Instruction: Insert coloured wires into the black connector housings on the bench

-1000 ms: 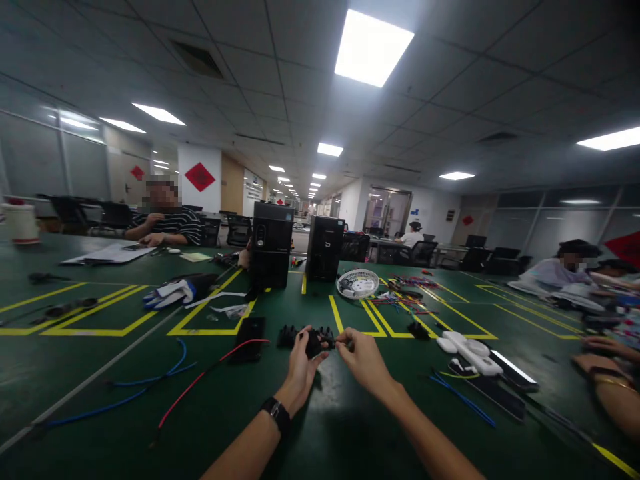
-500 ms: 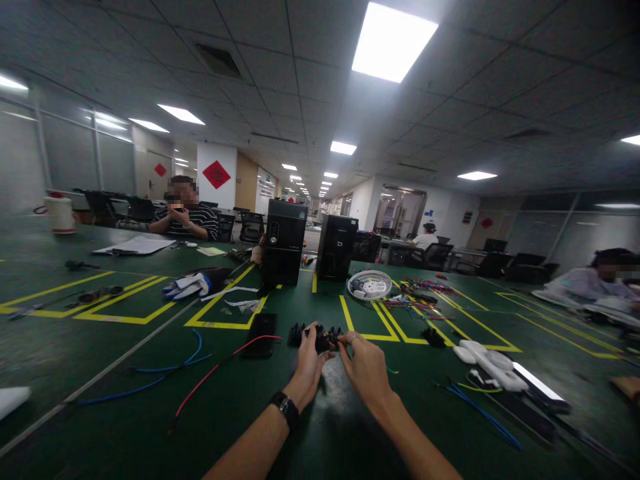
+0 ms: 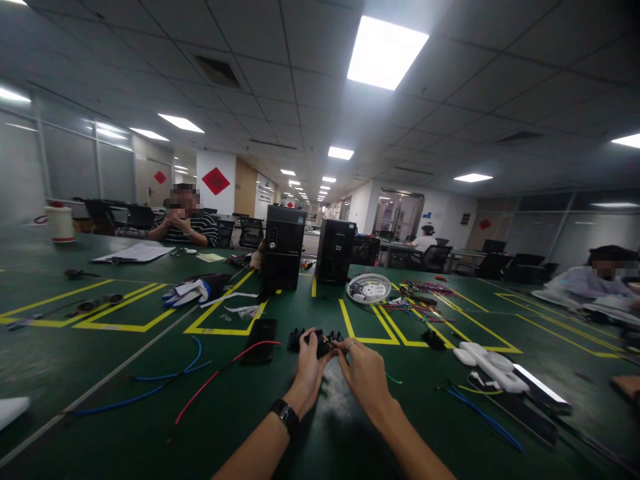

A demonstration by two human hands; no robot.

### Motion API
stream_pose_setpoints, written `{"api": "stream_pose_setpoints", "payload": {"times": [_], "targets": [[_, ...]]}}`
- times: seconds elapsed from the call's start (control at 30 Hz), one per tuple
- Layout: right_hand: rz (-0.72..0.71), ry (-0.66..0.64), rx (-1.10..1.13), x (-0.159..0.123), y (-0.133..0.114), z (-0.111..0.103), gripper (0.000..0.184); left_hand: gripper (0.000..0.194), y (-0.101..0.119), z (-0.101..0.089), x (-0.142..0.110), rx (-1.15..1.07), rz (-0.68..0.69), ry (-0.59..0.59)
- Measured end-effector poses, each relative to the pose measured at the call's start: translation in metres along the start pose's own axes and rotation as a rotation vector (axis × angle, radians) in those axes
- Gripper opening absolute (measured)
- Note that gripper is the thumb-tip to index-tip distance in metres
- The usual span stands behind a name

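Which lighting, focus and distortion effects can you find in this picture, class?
Head view: nearest ceiling light blown out to white; green table with a pale sheen at low centre; outer edges stretched, as by a wide lens; black part in the left hand too dark for fine detail.

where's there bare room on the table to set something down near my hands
Bare green tabletop shows between the red wire and the left forearm, and between the right forearm and the blue wires at right. It is crowded around the white basket and tangled wires, and beside the lit phone.
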State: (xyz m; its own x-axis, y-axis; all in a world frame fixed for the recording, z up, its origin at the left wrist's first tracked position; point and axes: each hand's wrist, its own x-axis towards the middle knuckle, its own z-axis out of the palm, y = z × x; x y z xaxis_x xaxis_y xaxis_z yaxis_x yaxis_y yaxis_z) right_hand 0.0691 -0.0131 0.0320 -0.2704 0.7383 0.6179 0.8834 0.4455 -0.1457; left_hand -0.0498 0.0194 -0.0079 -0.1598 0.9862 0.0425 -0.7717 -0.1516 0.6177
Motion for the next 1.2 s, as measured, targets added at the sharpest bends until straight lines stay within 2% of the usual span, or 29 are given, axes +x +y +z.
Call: {"api": "stream_pose_setpoints", "payload": {"times": [0.23, 0.4, 0.47, 0.57, 0.7, 0.87, 1.0, 1.1, 1.2], "targets": [[-0.104, -0.075, -0.105, -0.005, -0.004, 0.008, 0.02, 0.029, 0.003, 0.003, -0.005, 0.04, -0.017, 0.051], [-0.149, -0.122, -0.188, -0.008, -0.01, 0.011, 0.018, 0.053, 0.005, 0.001, -0.006, 0.181, -0.042, 0.035], [-0.16, -0.119, -0.181, -0.009, -0.011, 0.01, 0.018, 0.056, 0.004, -0.001, -0.005, 0.248, -0.046, 0.014], [-0.161, -0.099, -0.124, -0.011, -0.011, 0.008, 0.018, 0.052, 0.001, -0.005, -0.002, 0.366, -0.012, -0.021], [-0.138, -0.092, -0.02, -0.012, -0.01, 0.006, 0.019, 0.046, 0.003, -0.008, -0.004, 0.498, 0.103, -0.078], [-0.097, -0.132, 0.273, -0.014, -0.004, 0.005, 0.019, 0.04, 0.01, -0.007, -0.006, 0.683, 0.244, -0.105], [0.001, -0.187, 0.398, -0.015, -0.003, 0.002, 0.021, 0.035, 0.016, -0.006, -0.004, 0.668, 0.269, -0.099], [-0.022, -0.222, 0.371, -0.01, -0.001, -0.007, 0.024, 0.035, 0.018, -0.005, -0.005, 0.615, 0.27, -0.088], [-0.069, -0.238, 0.298, -0.004, 0.004, -0.017, 0.024, 0.034, 0.015, 0.0, -0.008, 0.528, 0.16, -0.053]]}}
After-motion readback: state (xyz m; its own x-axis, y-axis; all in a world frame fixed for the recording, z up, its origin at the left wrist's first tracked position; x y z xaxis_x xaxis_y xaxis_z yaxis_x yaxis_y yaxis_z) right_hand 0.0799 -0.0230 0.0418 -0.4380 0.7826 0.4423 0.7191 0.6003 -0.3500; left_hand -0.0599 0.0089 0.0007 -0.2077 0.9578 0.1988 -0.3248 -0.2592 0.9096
